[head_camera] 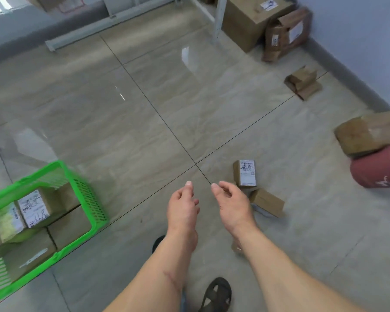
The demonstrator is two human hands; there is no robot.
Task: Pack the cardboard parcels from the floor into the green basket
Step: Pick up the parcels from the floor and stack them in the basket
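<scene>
The green basket [86, 199] stands on the floor at the lower left with several cardboard parcels inside, some with white labels. Both my hands hang empty over the tiles at centre. My left hand [181, 207] has loosely curled fingers. My right hand [231, 204] is open, just left of a small labelled parcel [244, 173] and a plain brown parcel [267, 202] lying on the floor. Part of another small parcel [235, 247] shows under my right forearm. A further small parcel [303, 83] lies near the right wall.
A large carton [245, 21] and a torn brown package [286, 34] stand by a white metal rack leg [217, 21] at the top right. At the right edge a box [367, 134] rests on a red cylinder [378, 170]. My sandalled foot [217, 293] is at bottom centre.
</scene>
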